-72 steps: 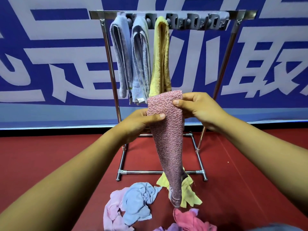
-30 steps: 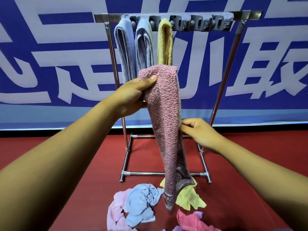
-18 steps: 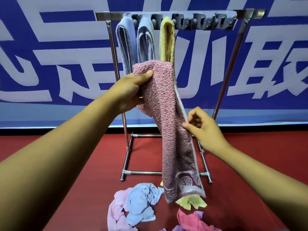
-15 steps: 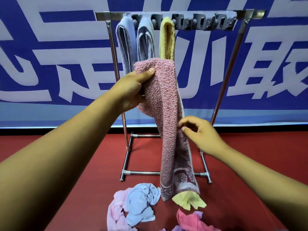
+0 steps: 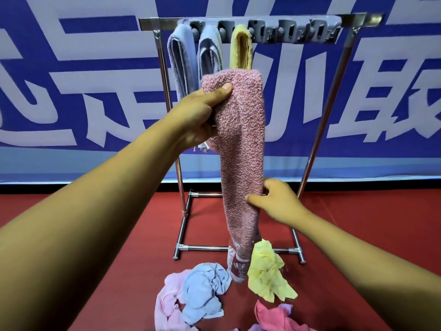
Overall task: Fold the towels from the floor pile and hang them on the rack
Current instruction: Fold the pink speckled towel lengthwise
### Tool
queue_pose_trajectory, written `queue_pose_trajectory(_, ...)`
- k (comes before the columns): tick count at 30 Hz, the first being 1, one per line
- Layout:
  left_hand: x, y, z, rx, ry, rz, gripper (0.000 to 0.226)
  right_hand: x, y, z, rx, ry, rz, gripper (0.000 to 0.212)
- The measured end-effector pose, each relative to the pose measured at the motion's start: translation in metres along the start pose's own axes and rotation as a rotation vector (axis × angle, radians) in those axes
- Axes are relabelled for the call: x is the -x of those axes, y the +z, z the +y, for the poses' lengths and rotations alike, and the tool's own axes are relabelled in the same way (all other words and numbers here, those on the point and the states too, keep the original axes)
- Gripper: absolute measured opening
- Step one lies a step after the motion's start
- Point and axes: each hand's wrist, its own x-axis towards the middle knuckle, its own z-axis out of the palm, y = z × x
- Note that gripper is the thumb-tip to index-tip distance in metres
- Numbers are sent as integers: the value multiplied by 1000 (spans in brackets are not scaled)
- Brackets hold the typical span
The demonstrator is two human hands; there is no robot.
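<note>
A pink knobbly towel [image 5: 241, 149] hangs folded into a long narrow strip in front of the metal rack [image 5: 162, 27]. My left hand [image 5: 202, 111] grips its top fold, thumb on the front. My right hand [image 5: 276, 201] pinches the strip lower down at its right edge. Two light blue towels [image 5: 183, 60] and a yellow towel [image 5: 241, 46] hang folded at the left end of the rack's top bar. On the floor below lies the pile: a lilac towel [image 5: 167, 304], a light blue towel [image 5: 205, 292], a yellow towel [image 5: 267, 273] and a pink towel [image 5: 274, 318].
The rack's top bar carries a row of grey clips [image 5: 298, 32] with nothing on them to the right of the yellow towel. Its base rails [image 5: 202, 248] rest on the red floor [image 5: 358, 223]. A blue and white banner [image 5: 71, 91] fills the wall behind.
The towel strip has narrowed as its right edge was folded in. My right hand slid lower along it and now pinches it. My left hand stays at the top.
</note>
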Motion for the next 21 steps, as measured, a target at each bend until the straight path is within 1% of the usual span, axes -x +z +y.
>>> queue_pose_trajectory(6, -5, -10, 13, 52, 61, 63, 12, 9, 3, 41, 33, 110, -133, 8)
queue_pose_trajectory(11, -5, -8, 17, 56, 79, 43, 14, 17, 0, 71, 115, 185, -195, 18)
queue_pose_trajectory(13, -4, -4, 14, 67, 78, 29, 14, 19, -5, 69, 120, 188, -222, 12)
queue_pose_trajectory(14, -3, -2, 13, 74, 77, 22, 14, 20, -9, 66, 97, 182, -240, 9)
queue_pose_trajectory(15, -3, 0, 12, 77, 74, 12, 14, 21, -13, 59, 39, 169, -261, 12)
queue_pose_trajectory(17, -2, 5, 10, 69, 64, -14, 13, 20, -24, 39, -148, 116, -295, 30)
queue_pose_trajectory(19, -1, 9, 7, 57, 53, -33, 13, 15, -37, 17, -334, 71, -252, 46)
queue_pose_trajectory(21, 0, 12, 5, 42, 42, -46, 15, 8, -49, -7, -441, 34, -147, 53)
